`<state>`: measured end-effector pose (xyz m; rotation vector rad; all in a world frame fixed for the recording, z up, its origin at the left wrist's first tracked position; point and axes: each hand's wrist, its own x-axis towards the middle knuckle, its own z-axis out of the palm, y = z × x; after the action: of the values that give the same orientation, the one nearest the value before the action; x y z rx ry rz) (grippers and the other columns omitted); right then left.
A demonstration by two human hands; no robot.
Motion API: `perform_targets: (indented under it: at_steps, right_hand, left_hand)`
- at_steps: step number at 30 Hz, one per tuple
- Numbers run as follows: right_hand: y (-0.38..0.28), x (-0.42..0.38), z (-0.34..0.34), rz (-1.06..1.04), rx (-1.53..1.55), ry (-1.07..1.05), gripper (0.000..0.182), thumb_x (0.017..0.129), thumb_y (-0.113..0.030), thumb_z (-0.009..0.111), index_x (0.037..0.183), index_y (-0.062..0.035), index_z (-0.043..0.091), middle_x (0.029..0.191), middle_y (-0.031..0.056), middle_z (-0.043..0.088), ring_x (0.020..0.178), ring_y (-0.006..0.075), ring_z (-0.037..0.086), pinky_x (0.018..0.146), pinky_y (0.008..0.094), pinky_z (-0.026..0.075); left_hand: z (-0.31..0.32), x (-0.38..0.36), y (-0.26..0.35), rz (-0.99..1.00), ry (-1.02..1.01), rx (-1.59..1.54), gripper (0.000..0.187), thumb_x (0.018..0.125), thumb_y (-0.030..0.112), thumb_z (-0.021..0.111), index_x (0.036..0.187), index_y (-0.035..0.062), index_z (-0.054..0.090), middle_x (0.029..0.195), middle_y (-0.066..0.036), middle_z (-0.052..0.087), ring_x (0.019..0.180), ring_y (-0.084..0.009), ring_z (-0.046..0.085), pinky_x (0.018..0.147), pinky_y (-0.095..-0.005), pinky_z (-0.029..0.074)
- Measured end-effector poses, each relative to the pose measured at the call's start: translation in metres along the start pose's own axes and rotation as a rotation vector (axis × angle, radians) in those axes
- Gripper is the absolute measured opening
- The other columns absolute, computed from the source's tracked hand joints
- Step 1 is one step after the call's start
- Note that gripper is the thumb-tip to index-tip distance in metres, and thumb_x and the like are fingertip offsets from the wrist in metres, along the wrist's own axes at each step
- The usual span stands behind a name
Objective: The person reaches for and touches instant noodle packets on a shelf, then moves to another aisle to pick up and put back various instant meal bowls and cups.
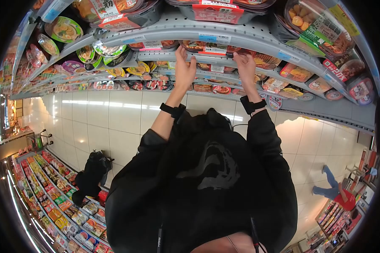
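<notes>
Both my hands reach up to a shelf below the top one. Between them is a black plastic instant-meal tray [207,47] with a red and white label band, its upper part hidden by the shelf edge above. My left hand [185,71] has its fingers closed at the tray's left end, thumb pointing up. My right hand [245,67] is closed at the right end, thumb and forefinger pinched together. Another black tray [154,44] lies left of my left hand. On the right, a brown noodle pack [266,62] sits close to my right hand.
A shelf edge [156,35] with price tags runs just above my hands. Larger meal boxes [223,12] stand on it, and round bowls [114,52] are at left. A crouching person in black [93,170] is behind left; a person in red [345,198] is far right.
</notes>
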<state>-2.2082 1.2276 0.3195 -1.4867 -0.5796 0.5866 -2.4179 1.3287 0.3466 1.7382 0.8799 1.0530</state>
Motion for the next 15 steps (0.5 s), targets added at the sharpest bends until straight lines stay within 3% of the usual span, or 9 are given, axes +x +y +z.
perform_targets:
  at_steps: [15]
  right_hand:
    - [-0.005, -0.002, -0.008, 0.028, 0.019, -0.052, 0.034, 0.091, -0.021, 0.073, 0.107, 0.0048, 0.056, 0.102, 0.0133, 0.067, 0.095, 0.0160, 0.065, 0.079, 0.0268, 0.052]
  left_hand:
    - [0.000, -0.006, 0.012, -0.124, 0.071, -0.022, 0.050, 0.091, 0.005, 0.059, 0.134, -0.0068, 0.036, 0.132, -0.033, 0.055, 0.128, -0.0378, 0.054, 0.107, -0.0404, 0.044]
